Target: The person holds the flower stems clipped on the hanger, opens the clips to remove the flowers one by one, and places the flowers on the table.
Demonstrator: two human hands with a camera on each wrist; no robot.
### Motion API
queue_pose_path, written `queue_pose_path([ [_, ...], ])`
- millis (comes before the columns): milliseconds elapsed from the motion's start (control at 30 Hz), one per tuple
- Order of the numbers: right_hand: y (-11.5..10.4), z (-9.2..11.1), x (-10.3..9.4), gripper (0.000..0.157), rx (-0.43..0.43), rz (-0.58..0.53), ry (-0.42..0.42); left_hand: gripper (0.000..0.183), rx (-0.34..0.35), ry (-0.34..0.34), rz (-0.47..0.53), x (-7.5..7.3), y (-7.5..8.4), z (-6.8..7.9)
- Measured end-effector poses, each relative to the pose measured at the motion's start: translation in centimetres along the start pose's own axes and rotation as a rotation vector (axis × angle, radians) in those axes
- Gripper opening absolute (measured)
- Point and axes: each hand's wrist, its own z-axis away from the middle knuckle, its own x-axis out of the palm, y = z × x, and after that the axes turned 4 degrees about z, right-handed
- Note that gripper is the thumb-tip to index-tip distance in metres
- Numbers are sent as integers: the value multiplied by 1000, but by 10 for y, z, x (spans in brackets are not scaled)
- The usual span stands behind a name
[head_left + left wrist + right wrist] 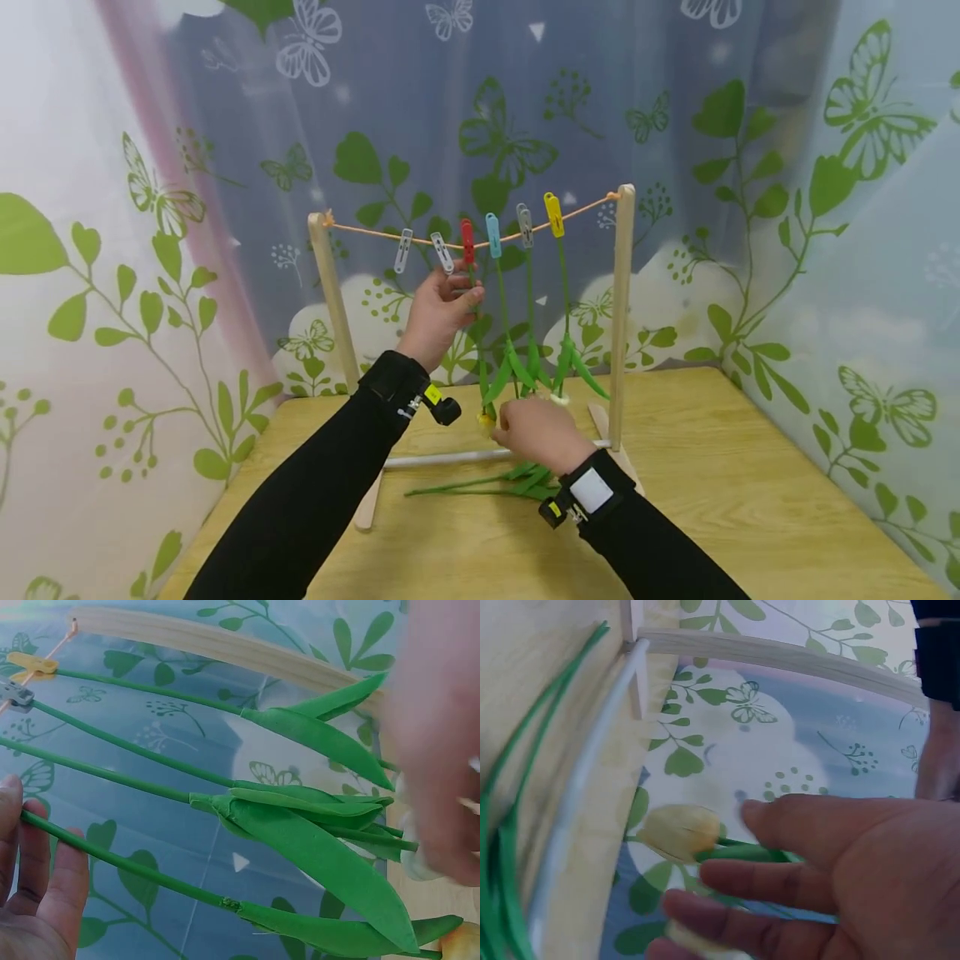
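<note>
Left hand raised, grip pinching a green stem, right hand lower, grip wide by yellow flower

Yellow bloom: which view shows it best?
Right wrist: the yellow bloom appears large and mostly uncovered there. The head view shows it small, beside the right hand; the left wrist view crops it at the edge.
</note>
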Motion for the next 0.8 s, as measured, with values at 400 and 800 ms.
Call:
queue_pose_path([
  [400,-3,-25,-119,20,-26,133,48,47,-23,-10,1,4,10,10],
  [800,-32,-47,-223,24,-117,119,190,49,-38,8,-39,-4,-9,-5],
])
